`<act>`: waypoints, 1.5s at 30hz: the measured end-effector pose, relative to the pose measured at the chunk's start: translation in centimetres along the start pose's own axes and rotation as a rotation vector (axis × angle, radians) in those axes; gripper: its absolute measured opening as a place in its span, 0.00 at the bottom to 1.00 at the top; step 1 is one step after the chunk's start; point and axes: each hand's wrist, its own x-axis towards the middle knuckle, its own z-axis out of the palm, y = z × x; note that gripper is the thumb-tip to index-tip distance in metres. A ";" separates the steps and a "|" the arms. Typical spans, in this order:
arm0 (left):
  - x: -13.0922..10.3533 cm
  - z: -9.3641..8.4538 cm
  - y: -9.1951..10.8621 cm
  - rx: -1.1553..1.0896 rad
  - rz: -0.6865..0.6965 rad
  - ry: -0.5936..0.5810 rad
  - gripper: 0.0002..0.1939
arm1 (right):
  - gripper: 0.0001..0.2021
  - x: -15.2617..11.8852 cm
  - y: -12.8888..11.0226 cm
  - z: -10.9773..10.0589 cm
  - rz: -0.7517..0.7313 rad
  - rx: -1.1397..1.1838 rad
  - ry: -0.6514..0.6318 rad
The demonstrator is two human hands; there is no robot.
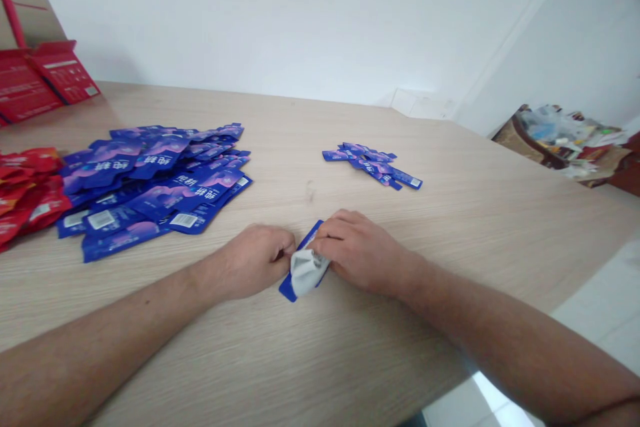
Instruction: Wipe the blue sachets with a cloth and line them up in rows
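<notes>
Between my two hands, near the middle of the table, is a blue pouch (288, 289), tilted on the tabletop. Over it lies a crumpled pale grey-white piece (306, 273); whether this is the pouch's own inside or a separate thing I cannot tell. My right hand (357, 250) has its fingers closed over the pouch's upper right part, pinching the pale piece. At the left edge my left hand (257, 260) is curled closed, thumb and finger against the pouch. The gripped edge is hidden by the fingers.
A large heap of blue pouches (165, 180) lies to the left, beside red pouches (37, 197). Red cartons (65, 73) stand at the back left. Several small blue pieces (373, 163) lie farther back. Beyond the table's right side is a container of plastic bags (555, 130).
</notes>
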 end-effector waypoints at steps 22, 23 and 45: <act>0.0 0.1 -0.2 0.019 0.003 0.026 0.08 | 0.10 0.2 0.4 0.5 -0.059 0.033 0.003; 0.0 0.1 -0.2 0.013 -0.001 0.023 0.08 | 0.10 0.1 0.5 0.5 -0.016 0.036 0.023; 0.2 -0.1 -0.2 -0.020 -0.153 0.064 0.08 | 0.11 0.2 4.0 1.5 0.109 0.137 0.173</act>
